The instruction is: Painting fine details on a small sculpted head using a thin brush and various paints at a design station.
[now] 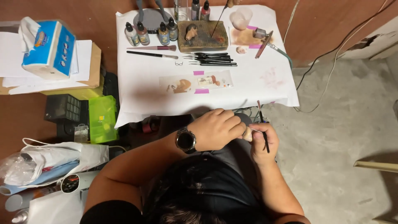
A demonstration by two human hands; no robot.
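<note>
Holding a small flesh-toned figurine part (247,133) at lower centre, the left hand (215,128) is pinching it while the right hand (262,143) is gripping a fine paintbrush (262,124), painting seemingly underway.

Low in the frame's centre, the left hand (217,128), with a dark round wristwatch (185,140) on its wrist, pinched a small tan rounded piece (247,133) against the right hand (263,143), which gripped a thin dark-handled paintbrush (262,124) pointing up. Above them a white paper sheet (265,79) covered the table, carrying a row of small dropper paint bottles (151,33) at upper left, a brown stained rectangular block (203,36), a bundle of black brushes (211,59) and a clear plastic strip taped with pink tape (197,82). At far left stood a blue-and-white tissue box (49,45) and a lime-green plastic box (103,118).
</note>
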